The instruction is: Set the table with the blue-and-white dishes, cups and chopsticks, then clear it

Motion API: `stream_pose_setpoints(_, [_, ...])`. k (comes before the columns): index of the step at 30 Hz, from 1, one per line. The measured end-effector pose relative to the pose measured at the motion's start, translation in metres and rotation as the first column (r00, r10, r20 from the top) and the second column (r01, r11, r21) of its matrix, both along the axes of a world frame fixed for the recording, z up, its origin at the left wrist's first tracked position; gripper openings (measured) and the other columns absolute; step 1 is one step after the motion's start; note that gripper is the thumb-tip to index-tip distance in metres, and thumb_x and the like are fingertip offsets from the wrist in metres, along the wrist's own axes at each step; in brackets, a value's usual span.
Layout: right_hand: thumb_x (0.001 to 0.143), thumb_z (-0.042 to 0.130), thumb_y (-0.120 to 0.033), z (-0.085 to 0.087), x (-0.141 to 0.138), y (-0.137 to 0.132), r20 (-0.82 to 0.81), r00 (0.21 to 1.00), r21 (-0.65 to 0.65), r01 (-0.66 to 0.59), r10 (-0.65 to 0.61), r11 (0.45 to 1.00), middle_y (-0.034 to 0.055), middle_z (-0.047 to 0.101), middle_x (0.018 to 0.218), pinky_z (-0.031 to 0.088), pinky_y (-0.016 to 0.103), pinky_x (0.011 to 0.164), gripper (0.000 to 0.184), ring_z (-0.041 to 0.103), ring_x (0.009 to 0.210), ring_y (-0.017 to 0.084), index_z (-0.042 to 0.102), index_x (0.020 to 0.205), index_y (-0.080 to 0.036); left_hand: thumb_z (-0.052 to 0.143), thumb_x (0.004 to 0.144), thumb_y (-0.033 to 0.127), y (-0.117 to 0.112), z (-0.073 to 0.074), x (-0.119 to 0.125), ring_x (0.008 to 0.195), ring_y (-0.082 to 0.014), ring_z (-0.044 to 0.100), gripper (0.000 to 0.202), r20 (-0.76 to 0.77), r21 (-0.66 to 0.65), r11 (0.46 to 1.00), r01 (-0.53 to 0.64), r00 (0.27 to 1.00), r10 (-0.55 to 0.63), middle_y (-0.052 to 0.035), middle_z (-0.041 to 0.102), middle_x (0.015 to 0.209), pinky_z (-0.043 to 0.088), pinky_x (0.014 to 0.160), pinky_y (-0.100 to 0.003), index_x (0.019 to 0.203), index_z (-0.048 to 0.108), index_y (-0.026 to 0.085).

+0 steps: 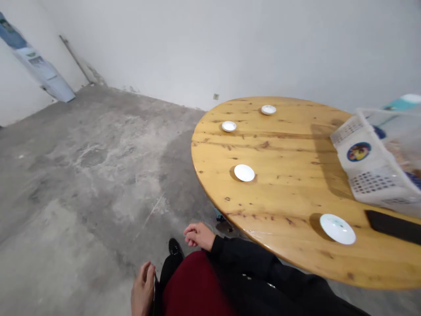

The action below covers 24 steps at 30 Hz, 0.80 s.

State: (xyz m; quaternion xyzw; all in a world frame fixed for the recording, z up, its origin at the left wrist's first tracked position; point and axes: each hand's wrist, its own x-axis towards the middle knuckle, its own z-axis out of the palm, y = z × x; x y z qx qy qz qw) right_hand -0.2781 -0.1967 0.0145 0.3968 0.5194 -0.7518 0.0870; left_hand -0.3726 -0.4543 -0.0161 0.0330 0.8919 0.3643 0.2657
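Observation:
My left hand (142, 288) hangs low beside my body over the concrete floor, its fingers loosely bent and a little apart, with nothing visible in it. My right hand (200, 236), in a black sleeve, is in front of my dark red top near the table's edge. Its fingers are curled in and appear to hold nothing. Neither hand touches the oval wooden table (279, 197). On the table, the white dish (244, 173) at the near left and the larger white bowl (337, 228) at the front are closest to my right hand.
Two small white dishes, one (229, 126) at the left and another (269, 109) farther back, sit on the table. A white plastic basket (371, 158) with packages stands at the right, near a black flat object (394, 224). A water dispenser (42, 70) is by the far-left wall.

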Motion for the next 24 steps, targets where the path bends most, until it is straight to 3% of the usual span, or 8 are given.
stream_pose_setpoints(4, [0.070,0.058,-0.011,0.008,-0.048,0.000,-0.055,0.985,0.043,0.169,-0.166,0.985,-0.0039,0.064,0.062,0.043,0.021,0.052,0.011,0.059,0.050,0.009,0.061,0.078,-0.017,0.055,0.075,0.066,0.021,0.018,-0.104,0.112,-0.0344,0.070,0.060,-0.039,0.049,0.992,0.115,0.993,-0.113,-0.0153,0.076,0.109,0.056,0.095,-0.043,0.109,0.067,0.018])
stream_pose_setpoints(8, [0.069,0.058,-0.009,0.010,-0.082,-0.003,-0.045,0.980,0.037,0.198,-0.196,0.979,-0.0042,0.064,0.062,0.043,0.021,0.051,0.013,0.058,0.049,0.009,0.062,0.079,-0.017,0.058,0.075,0.065,0.068,0.024,-0.176,0.115,-0.0340,0.068,0.062,-0.039,0.117,0.957,0.267,0.964,-0.264,-0.0169,0.075,0.113,0.054,0.098,-0.043,0.113,0.066,0.016])
stream_pose_setpoints(12, [0.069,0.058,-0.007,0.002,-0.109,0.015,-0.021,0.970,0.065,0.243,-0.242,0.968,-0.0044,0.064,0.062,0.044,0.020,0.052,0.014,0.057,0.050,0.009,0.062,0.079,-0.017,0.056,0.077,0.067,0.139,0.020,-0.205,0.112,-0.0331,0.069,0.066,-0.014,0.207,0.894,0.398,0.914,-0.404,-0.0175,0.074,0.113,0.052,0.100,-0.044,0.116,0.066,0.015])
stream_pose_setpoints(17, [0.072,0.057,-0.007,-0.010,-0.159,0.074,-0.014,0.948,0.063,0.319,-0.318,0.946,-0.0041,0.064,0.061,0.045,0.019,0.051,0.012,0.057,0.049,0.008,0.061,0.079,-0.017,0.057,0.079,0.064,0.220,0.017,-0.223,0.108,-0.0322,0.070,0.061,0.062,0.270,0.808,0.524,0.828,-0.558,-0.0170,0.074,0.112,0.051,0.099,-0.045,0.115,0.067,0.016])
stream_pose_setpoints(24, [0.079,0.055,-0.008,-0.004,-0.242,0.184,-0.137,0.934,0.068,0.340,-0.329,0.938,-0.0028,0.066,0.066,0.044,0.018,0.053,0.013,0.058,0.051,0.007,0.063,0.083,-0.016,0.059,0.073,0.069,0.294,0.035,-0.304,0.110,-0.0339,0.069,0.071,0.096,0.136,0.875,0.465,0.873,-0.479,-0.0199,0.073,0.114,0.054,0.095,-0.044,0.115,0.064,0.013])
